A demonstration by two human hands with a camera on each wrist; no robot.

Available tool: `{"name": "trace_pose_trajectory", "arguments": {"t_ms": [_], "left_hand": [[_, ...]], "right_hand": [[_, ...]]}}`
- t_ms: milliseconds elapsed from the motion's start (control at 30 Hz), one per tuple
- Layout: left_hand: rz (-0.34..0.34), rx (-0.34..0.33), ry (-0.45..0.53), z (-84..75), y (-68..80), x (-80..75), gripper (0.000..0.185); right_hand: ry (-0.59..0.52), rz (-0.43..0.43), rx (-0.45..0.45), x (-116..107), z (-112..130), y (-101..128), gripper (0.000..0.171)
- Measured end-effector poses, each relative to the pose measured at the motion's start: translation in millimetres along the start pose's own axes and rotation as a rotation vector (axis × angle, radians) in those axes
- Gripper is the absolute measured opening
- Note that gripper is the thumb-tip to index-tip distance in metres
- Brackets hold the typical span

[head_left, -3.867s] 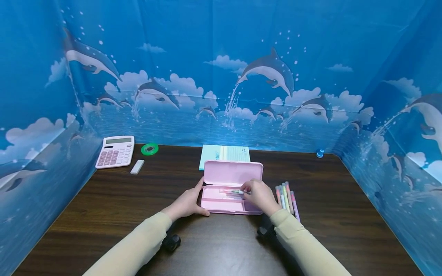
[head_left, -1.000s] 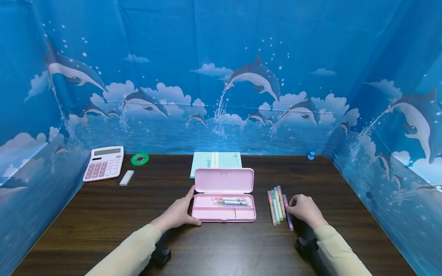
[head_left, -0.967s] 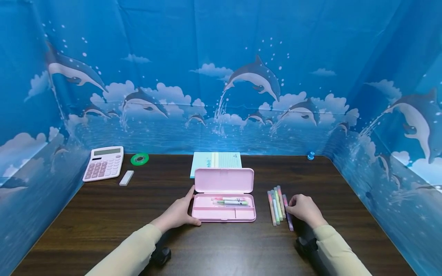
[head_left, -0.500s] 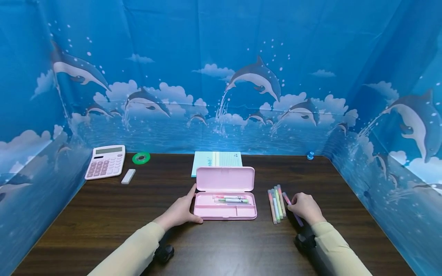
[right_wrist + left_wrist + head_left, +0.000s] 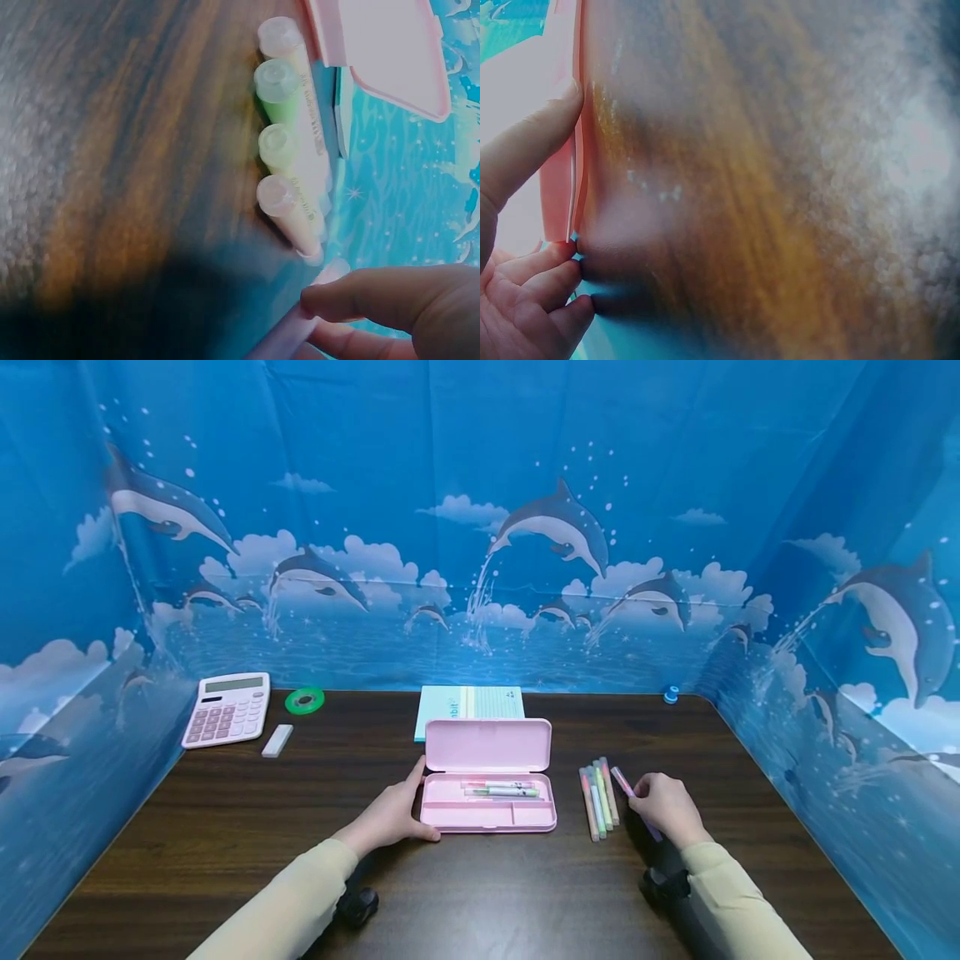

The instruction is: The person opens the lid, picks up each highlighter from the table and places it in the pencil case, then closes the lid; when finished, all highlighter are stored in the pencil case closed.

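Note:
A pink pencil case (image 5: 487, 816) stands with its lid raised, and several slim pens (image 5: 504, 791) lie in its long rear compartment. My left hand (image 5: 390, 818) grips the case's left end, thumb (image 5: 536, 135) against the front wall and fingers round the side. To the right, my right hand (image 5: 669, 808) pinches a purple marker (image 5: 622, 780) between thumb and fingers. The marker slants, its far end pointing toward the case side. Just left of it, several pastel markers (image 5: 597, 802) lie side by side on the table; their round ends face the right wrist view.
Behind the case lies a light-blue notebook (image 5: 471, 702). At the back left are a calculator (image 5: 227, 710), a green tape roll (image 5: 304, 700) and a white eraser-like block (image 5: 277, 741). A small blue object (image 5: 671, 694) sits at the back right. A dolphin-print curtain (image 5: 480, 527) surrounds the table.
My right hand has left the case, where it was placing a pen, and has taken the purple marker, turning it away from the row. The left hand keeps its place on the case.

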State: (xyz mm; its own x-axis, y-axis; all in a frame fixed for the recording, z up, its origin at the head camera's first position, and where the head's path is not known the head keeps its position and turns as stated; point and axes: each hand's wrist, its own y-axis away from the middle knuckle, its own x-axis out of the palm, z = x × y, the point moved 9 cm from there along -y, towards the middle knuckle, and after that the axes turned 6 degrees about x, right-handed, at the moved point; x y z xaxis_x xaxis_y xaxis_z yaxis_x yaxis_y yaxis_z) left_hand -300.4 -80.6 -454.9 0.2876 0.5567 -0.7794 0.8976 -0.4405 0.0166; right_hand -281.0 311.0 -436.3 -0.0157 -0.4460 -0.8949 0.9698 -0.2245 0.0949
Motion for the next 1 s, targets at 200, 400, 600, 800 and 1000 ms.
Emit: {"name": "trace_pose_trajectory", "arguments": {"t_ms": [200,400,600,800,1000], "left_hand": [[-0.003,-0.009,0.002,1.3,0.8,-1.2,0.122],[-0.003,-0.005,-0.002,0.3,-0.6,-0.9,0.123],[0.001,-0.006,-0.012,-0.1,-1.5,-0.9,0.123],[0.003,-0.01,-0.022,0.6,-1.9,-1.0,0.123],[-0.001,-0.007,-0.029,1.5,-1.9,-0.8,0.124]], "right_hand": [[-0.013,-0.057,-0.036,-6.1,12.7,3.2,0.017],[-0.015,-0.108,-0.094,-10.3,34.7,8.4,0.017],[-0.016,-0.116,-0.137,-7.7,57.4,11.5,0.017],[-0.027,-0.127,-0.187,-0.9,79.0,14.3,0.016],[-0.02,-0.105,-0.209,13.3,98.9,13.6,0.014]]}}
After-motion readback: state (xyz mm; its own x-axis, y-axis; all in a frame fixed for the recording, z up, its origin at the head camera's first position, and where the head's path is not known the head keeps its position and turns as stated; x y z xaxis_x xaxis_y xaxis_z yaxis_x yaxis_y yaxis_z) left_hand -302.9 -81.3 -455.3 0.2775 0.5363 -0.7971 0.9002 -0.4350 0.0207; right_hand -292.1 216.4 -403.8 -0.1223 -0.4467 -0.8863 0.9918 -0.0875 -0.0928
